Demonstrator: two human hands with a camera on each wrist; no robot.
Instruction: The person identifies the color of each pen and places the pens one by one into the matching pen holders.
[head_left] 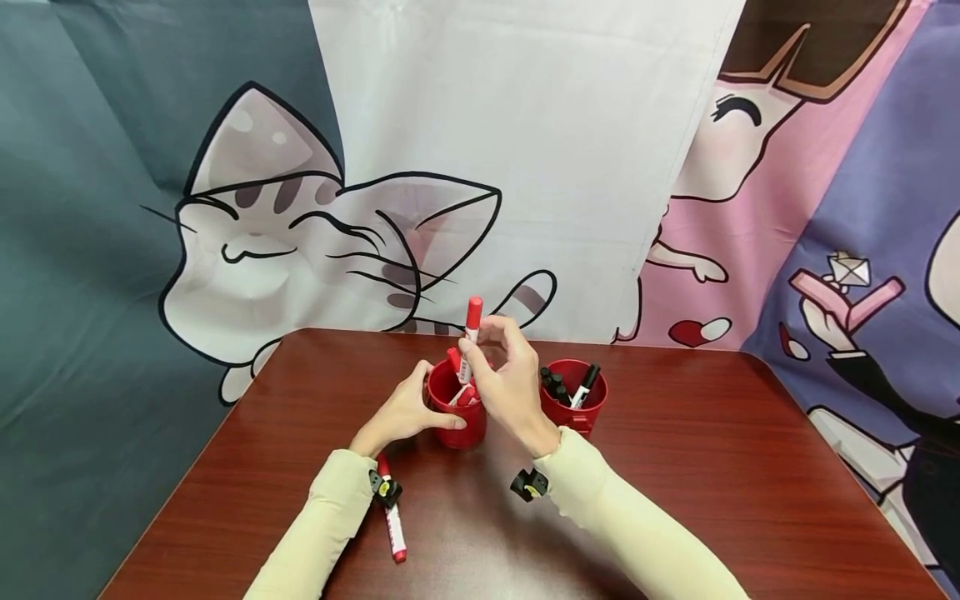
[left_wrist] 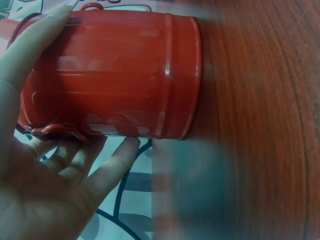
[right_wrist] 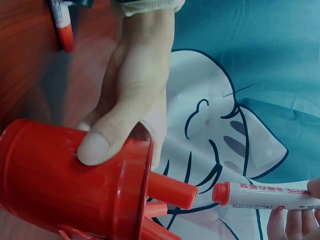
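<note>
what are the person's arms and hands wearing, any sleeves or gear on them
Both arms wear long, pale cream-yellow sleeves with snug gathered cuffs ending at the wrists. The left hand and right hand are bare: no gloves or rings show. A small black device with a yellow mark is strapped at each wrist, the left wrist device and right wrist device.

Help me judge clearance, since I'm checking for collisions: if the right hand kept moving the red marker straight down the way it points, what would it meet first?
Probably the red markers already standing in the left red cup, which the left hand grips. The right hand pinches its red marker just above that cup's mouth; exact depth is unclear.
</note>
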